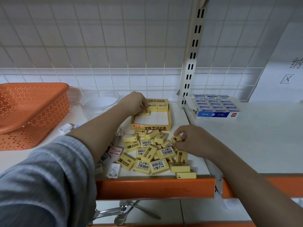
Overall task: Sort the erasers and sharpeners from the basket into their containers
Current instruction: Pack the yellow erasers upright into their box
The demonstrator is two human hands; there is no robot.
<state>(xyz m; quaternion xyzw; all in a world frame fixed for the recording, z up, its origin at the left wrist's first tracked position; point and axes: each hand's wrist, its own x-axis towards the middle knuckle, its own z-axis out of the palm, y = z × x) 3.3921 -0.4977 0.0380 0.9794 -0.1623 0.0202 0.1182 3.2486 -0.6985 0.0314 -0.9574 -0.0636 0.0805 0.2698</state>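
Yellow boxed erasers are going into their matching tray, one in each of my hands.

My left hand (136, 102) pinches an eraser (144, 112) at the back-left corner of the yellow cardboard tray (150, 126); I judge it best set flush against the packed back row (158, 106), label up. My right hand (188, 140) pinches another eraser (176, 139) above the loose pile (154, 154) on the shelf (164, 176). These are hard-edged, paper-sleeved blocks that stack squarely. Pale plastic sharpeners (113, 169) lie left of the pile, and a clear round tub (100, 102) stands beside the perforated orange basket (31, 112).
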